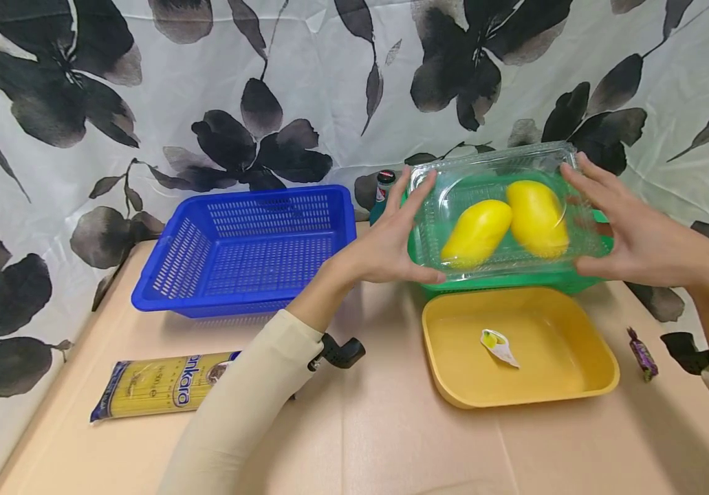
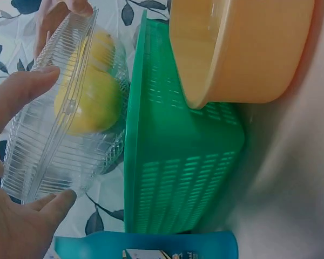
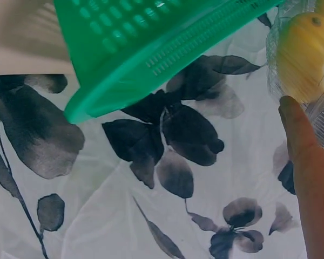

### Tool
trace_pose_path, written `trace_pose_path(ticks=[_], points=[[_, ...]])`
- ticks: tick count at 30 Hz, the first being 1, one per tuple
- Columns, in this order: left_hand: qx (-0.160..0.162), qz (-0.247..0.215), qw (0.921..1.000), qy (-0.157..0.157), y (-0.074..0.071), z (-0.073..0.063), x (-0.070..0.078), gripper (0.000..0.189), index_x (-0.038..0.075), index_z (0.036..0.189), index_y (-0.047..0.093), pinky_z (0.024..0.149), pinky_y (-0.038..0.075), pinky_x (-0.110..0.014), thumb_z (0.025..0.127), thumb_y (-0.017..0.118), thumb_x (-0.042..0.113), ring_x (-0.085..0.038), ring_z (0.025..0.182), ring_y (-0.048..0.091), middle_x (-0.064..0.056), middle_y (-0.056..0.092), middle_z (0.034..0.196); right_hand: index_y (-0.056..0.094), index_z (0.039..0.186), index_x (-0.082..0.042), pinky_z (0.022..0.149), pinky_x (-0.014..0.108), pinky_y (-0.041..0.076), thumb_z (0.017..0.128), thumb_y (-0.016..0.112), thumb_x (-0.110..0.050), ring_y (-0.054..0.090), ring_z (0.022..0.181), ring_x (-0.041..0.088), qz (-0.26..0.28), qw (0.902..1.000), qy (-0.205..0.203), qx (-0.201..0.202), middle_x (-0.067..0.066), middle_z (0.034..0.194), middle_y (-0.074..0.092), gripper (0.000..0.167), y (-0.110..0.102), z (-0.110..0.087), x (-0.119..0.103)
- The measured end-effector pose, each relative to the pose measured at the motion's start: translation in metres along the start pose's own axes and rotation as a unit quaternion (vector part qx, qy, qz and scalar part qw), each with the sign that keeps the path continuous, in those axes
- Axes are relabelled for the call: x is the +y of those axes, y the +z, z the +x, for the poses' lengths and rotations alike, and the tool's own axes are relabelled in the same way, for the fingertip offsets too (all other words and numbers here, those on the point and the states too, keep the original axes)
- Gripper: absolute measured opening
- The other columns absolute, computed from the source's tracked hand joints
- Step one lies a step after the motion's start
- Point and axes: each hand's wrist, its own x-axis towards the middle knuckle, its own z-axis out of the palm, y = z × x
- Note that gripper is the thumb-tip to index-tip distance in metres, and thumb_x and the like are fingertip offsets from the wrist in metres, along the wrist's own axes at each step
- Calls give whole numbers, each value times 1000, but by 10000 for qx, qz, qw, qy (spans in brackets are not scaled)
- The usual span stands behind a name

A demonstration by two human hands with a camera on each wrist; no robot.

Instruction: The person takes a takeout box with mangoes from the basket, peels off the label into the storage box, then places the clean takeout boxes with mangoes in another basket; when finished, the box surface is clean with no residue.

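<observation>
Both hands hold a clear plastic clamshell container (image 1: 484,180) with two yellow mangoes (image 1: 478,232) inside. My left hand (image 1: 385,240) grips its left side, and my right hand (image 1: 645,230) grips its right side. The container is over a green basket (image 1: 509,282), tilted so its top faces me. In the left wrist view, the container's ridged side (image 2: 48,156) is just above the basket's rim (image 2: 134,135), and its lid looks closed. At the edge of the right wrist view, fingers of the right hand (image 3: 310,178) touch the container. The basket's inside is mostly hidden.
A blue basket (image 1: 243,302) stands on the left, with a pasta packet (image 1: 156,385) in front. A yellow tray (image 1: 521,395) holds a small wrapped candy (image 1: 499,347). A purple-wrapped candy (image 1: 642,354) lies right. A teal bottle (image 1: 381,196) stands behind the left hand.
</observation>
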Motion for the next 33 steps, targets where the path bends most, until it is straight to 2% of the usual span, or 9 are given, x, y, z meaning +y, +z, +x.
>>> trace_pose_path(ticks=[3, 6, 11, 12, 15, 18, 24, 29, 33], points=[[-101, -33, 9999, -68, 1, 8, -2, 136, 32, 165, -9, 118, 39, -46, 74, 92, 39, -30, 155, 26, 3, -32, 167, 2, 166, -28, 97, -3, 30, 74, 78, 15, 19, 149, -6, 133, 9998, 7, -123, -7, 171, -15, 128, -2, 3, 5], [-228, -51, 9995, -198, 2, 15, -7, 135, 32, 165, -9, 116, 42, -41, 74, 91, 39, -30, 146, 42, 4, -29, 168, 2, 166, -25, 97, -4, 30, 75, 77, 15, 12, 144, -14, 255, 9994, -48, -217, -5, 171, -15, 125, 0, 7, 10], [-344, 92, 9986, -382, 7, 24, -14, 135, 31, 166, -7, 121, 33, -51, 73, 91, 42, -30, 158, 14, 3, -25, 169, 0, 166, -24, 94, -5, 28, 79, 76, 12, 3, 158, 14, 381, 9984, 84, -402, -3, 171, -17, 121, 3, 13, 21], [-371, 81, 9984, -411, 9, 26, -15, 135, 30, 166, -6, 122, 31, -54, 73, 91, 42, -29, 159, 7, 3, -25, 169, -1, 166, -25, 101, 1, 30, 81, 76, 10, 0, 159, 19, 355, 9982, 157, -456, -3, 171, -18, 120, 3, 14, 24], [-473, 24, 9977, -480, 15, 30, -18, 134, 27, 167, -2, 122, 28, -56, 72, 92, 43, -28, 160, 2, 3, -24, 169, -2, 166, -23, 117, 39, 35, 82, 77, 6, -8, 158, 31, 279, 9972, 360, -589, 4, 171, -18, 119, 7, 13, 31], [-616, 9, 9966, -550, 20, 34, -20, 133, 29, 167, 0, 123, 26, -57, 73, 92, 46, -25, 160, -3, 4, -23, 170, -2, 167, -20, 103, 75, 28, 83, 78, 3, -12, 157, 36, 319, 9958, 507, -689, 9, 171, -17, 118, 11, 12, 38], [-810, 45, 9943, -697, 23, 44, -23, 131, 33, 166, 2, 124, 19, -62, 72, 91, 50, -24, 159, -9, -1, -15, 172, -1, 167, -17, 103, 78, 25, 85, 75, 2, -14, 157, 35, 440, 9921, 743, -913, 10, 171, -16, 113, 16, 12, 52], [-874, 2, 9928, -815, 26, 54, -29, 127, 31, 167, 8, 123, 19, -62, 73, 91, 48, -27, 160, -4, -6, -6, 173, -2, 166, -14, 102, 78, 26, 89, 72, -2, -10, 156, 44, 342, 9867, 1127, -1121, 10, 171, -19, 108, 17, 17, 59], [-979, 252, 9903, -952, 32, 62, -33, 124, 30, 167, 9, 124, 18, -63, 75, 90, 47, -31, 160, -3, -9, -4, 173, -2, 166, -11, 103, 77, 27, 91, 71, -3, -8, 156, 48, 292, 9844, 1260, -1191, 12, 170, -20, 106, 21, 23, 64]])
